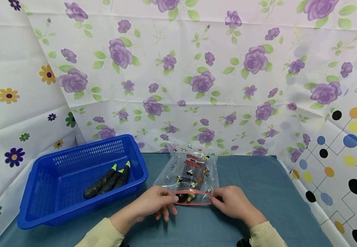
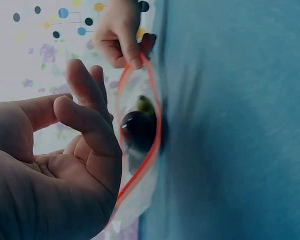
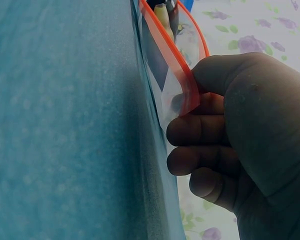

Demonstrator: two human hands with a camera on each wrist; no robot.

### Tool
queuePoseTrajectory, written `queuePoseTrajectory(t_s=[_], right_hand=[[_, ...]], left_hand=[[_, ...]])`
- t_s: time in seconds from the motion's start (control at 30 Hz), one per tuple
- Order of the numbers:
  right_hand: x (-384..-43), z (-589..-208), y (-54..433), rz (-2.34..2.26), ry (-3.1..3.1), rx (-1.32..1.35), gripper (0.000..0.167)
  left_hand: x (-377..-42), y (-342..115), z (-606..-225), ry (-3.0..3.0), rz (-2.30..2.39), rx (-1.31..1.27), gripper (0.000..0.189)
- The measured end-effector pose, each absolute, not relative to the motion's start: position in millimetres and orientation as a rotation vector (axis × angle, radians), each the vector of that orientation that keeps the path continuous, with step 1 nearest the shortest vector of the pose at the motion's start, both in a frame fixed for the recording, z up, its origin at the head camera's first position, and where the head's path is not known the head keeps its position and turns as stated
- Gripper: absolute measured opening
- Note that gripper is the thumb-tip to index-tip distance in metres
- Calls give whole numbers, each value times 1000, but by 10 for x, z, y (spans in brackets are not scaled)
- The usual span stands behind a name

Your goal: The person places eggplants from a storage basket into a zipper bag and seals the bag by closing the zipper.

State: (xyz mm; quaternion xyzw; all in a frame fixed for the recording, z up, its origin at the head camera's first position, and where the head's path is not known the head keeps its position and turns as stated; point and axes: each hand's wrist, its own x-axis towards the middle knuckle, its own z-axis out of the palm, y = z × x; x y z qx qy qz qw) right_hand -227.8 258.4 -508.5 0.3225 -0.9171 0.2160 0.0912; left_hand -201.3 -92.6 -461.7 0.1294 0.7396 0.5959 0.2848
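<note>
One bag [image 1: 207, 171] gaped; right hand [image 1: 233, 203] pinched its rim [image 1: 194, 204]; left hand [image 1: 154, 202], grip unclear; uneven tugging risked spilling contents [image 2: 139, 131].

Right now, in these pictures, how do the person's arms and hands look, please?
Plain, pale yellow sleeves cover the arms: the left sleeve and right sleeve. The left hand and right hand are bare, without visible gloves or rings. A small black item shows beside the right sleeve; I cannot identify it.
</note>
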Motion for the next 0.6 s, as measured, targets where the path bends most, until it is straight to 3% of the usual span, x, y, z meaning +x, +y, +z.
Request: queuePoseTrajectory(t_s=[0.6], right_hand=[[-2270, -5072, 2582, 646, -2739, 952, 33]], left_hand=[[-2148, -1299, -4113, 2033, 1851, 382, 51]])
